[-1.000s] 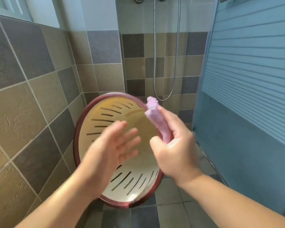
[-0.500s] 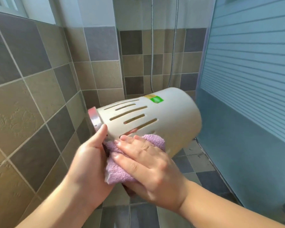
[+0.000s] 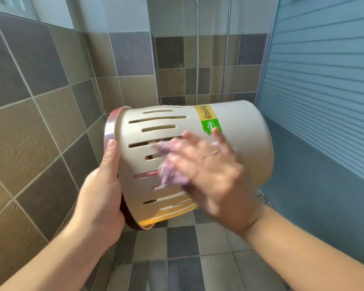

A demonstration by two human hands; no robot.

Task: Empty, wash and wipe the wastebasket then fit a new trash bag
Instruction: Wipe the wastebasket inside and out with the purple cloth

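Note:
A cream slotted wastebasket [image 3: 246,131] with a dark red rim and a yellow-green label is held sideways in the air, rim to the left, base to the right. My left hand [image 3: 102,192] grips its rim, thumb on the outside. My right hand [image 3: 210,173], blurred by motion, presses a purple cloth [image 3: 170,171] flat against the basket's slotted side wall. The cloth is mostly hidden under my fingers.
Tiled walls close in on the left [image 3: 40,127] and behind. A shower hose [image 3: 226,59] hangs on the back wall. A blue striped glass panel [image 3: 324,80] stands on the right. Tiled floor [image 3: 177,259] lies below.
The basket first faced me with its opening, then was turned onto its side. My right hand with the cloth has moved from the rim area rightward and up along the outer wall.

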